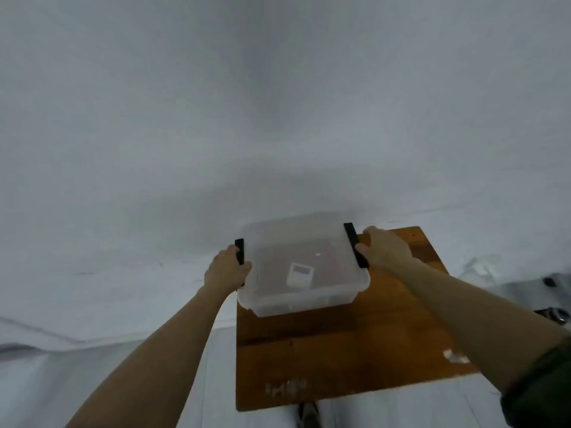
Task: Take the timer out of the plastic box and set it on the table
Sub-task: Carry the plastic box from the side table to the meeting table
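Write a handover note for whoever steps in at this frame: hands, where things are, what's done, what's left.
Hands: left hand grips the left latch; right hand grips the right latch.
Things: the plastic box sits on the wooden table, its lid apparently on; the timer lies inside.
Done: nothing out yet.
Left: release the latches, lift the lid, take the timer out, set it on the table.

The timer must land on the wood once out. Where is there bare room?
Widest: the near half of the table, between the plastic box and the white smudges by the near edge. A narrower strip right of the box is crowded by the right hand on its latch. None left of it, where the left hand grips the other latch.
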Action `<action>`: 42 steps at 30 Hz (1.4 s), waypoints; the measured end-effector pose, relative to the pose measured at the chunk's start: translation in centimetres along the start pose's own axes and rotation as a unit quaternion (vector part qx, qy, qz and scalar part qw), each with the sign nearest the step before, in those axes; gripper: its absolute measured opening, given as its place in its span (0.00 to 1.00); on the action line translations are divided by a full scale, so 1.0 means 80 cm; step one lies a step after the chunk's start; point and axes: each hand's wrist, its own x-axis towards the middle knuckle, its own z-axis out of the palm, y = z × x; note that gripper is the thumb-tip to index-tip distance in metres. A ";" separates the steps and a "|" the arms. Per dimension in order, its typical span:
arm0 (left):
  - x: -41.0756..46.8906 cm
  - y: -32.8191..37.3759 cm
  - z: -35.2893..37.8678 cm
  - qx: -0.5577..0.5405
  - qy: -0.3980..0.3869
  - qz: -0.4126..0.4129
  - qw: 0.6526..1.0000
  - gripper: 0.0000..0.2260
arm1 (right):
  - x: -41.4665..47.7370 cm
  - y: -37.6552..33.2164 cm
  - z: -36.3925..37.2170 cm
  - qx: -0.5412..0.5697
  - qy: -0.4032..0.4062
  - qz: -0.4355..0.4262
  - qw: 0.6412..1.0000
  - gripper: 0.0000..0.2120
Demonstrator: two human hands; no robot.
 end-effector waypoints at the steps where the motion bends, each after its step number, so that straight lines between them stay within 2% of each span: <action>1: 0.011 0.000 0.001 -0.017 -0.003 -0.016 1.000 0.22 | 0.009 -0.004 0.002 0.006 -0.008 0.013 1.000 0.22; 6: 0.063 -0.006 0.029 -0.112 -0.026 -0.105 0.988 0.19 | 0.054 -0.010 0.027 0.049 -0.022 0.078 0.995 0.22; 10: 0.077 -0.010 0.052 -0.133 -0.014 -0.144 0.981 0.17 | 0.078 -0.005 0.050 0.073 -0.039 0.094 0.992 0.20; 14: 0.075 -0.010 0.063 -0.140 -0.002 -0.156 0.978 0.17 | 0.090 -0.002 0.068 0.083 -0.030 0.098 0.991 0.23; 19: 0.062 -0.021 0.052 -0.153 0.022 -0.179 0.972 0.19 | 0.099 -0.006 0.068 0.094 -0.026 0.062 0.993 0.22; 23: 0.026 -0.040 0.047 -0.170 0.086 -0.227 0.955 0.19 | 0.103 -0.032 0.069 0.119 -0.049 -0.002 0.992 0.20; 31: -0.101 -0.107 0.027 -0.210 0.185 -0.336 0.899 0.19 | 0.073 -0.139 0.077 0.132 -0.126 -0.152 0.971 0.21; 37: -0.244 -0.177 0.009 -0.237 0.262 -0.425 0.833 0.19 | -0.012 -0.250 0.101 0.102 -0.169 -0.270 0.942 0.20; 42: -0.400 -0.239 0.011 -0.252 0.319 -0.490 0.771 0.19 | -0.133 -0.336 0.136 0.092 -0.205 -0.355 0.908 0.22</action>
